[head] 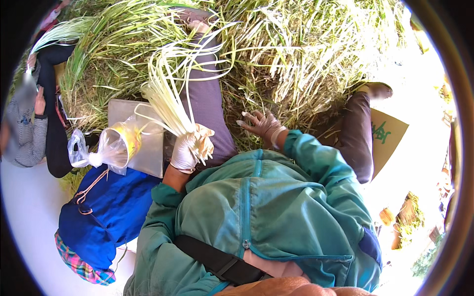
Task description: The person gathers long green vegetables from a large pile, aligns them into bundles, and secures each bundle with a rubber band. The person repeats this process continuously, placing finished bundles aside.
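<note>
My left hand, in a thin pale glove, is closed around the lower ends of a bunch of long, pale leafy stalks. Their tops fan upward and droop over my left trouser leg. My right hand, in a transparent glove, is between my legs at the near edge of a large heap of cut green and straw-coloured stalks. Its fingers are spread, and I see nothing held in them. Some loose blades lie just beyond its fingertips.
Left of me are a grey box-like block, a yellow container in a knotted plastic bag and a blue cloth. Another person sits at far left, holding stalks. Cardboard with writing lies beyond my right leg.
</note>
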The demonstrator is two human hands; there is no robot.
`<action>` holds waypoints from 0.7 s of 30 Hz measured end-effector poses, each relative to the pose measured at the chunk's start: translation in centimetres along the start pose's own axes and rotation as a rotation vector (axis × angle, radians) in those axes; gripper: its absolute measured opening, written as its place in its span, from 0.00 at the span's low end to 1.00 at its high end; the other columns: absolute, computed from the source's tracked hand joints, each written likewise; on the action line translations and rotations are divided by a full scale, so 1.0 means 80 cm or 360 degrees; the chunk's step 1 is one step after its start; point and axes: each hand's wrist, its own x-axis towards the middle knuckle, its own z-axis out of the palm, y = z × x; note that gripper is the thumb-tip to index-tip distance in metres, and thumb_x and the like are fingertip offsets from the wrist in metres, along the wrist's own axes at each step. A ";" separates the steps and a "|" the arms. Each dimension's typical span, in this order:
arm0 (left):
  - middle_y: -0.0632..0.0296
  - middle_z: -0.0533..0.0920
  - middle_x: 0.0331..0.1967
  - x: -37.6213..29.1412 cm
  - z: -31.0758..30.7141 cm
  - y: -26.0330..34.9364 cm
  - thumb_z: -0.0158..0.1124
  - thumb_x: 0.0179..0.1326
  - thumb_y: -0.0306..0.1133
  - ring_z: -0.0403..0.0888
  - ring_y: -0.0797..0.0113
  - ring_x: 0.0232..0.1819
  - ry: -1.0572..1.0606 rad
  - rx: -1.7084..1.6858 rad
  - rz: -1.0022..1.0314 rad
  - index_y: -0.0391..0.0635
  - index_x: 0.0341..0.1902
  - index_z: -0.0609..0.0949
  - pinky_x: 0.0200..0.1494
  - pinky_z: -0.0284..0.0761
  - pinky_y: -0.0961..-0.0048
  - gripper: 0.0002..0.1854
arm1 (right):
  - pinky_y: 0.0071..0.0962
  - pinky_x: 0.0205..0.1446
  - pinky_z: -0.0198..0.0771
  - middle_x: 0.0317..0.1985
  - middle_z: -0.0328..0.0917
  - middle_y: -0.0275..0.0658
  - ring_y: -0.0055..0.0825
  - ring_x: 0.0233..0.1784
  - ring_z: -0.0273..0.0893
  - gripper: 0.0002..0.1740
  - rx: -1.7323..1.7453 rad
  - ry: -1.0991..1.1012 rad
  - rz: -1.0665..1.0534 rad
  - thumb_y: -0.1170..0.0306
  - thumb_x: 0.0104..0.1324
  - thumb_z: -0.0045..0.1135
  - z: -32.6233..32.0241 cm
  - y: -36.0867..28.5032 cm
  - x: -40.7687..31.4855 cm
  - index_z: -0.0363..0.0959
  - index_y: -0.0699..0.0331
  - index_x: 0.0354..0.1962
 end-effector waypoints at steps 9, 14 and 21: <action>0.58 0.77 0.23 -0.001 -0.008 0.003 0.64 0.55 0.39 0.71 0.67 0.13 -0.0006 -0.0090 -0.0042 0.31 0.38 0.75 0.25 0.71 0.68 0.19 | 0.56 0.49 0.71 0.73 0.39 0.47 0.55 0.71 0.48 0.59 0.0559 -0.0145 0.0560 0.51 0.49 0.67 0.087 -0.031 0.028 0.38 0.41 0.72; 0.55 0.76 0.27 0.002 -0.005 0.006 0.64 0.57 0.39 0.70 0.66 0.12 -0.0042 -0.0045 -0.0089 0.40 0.34 0.73 0.22 0.69 0.65 0.15 | 0.44 0.23 0.70 0.54 0.67 0.50 0.47 0.37 0.72 0.45 0.0312 0.0016 0.0737 0.71 0.59 0.51 0.192 -0.054 0.051 0.42 0.47 0.71; 0.57 0.76 0.22 -0.002 0.000 0.008 0.64 0.55 0.40 0.70 0.67 0.13 0.0006 0.0014 -0.0069 0.34 0.36 0.75 0.26 0.71 0.67 0.18 | 0.45 0.43 0.75 0.38 0.81 0.47 0.48 0.42 0.80 0.15 0.0845 -0.0058 0.0687 0.63 0.52 0.58 0.117 0.006 0.026 0.79 0.56 0.39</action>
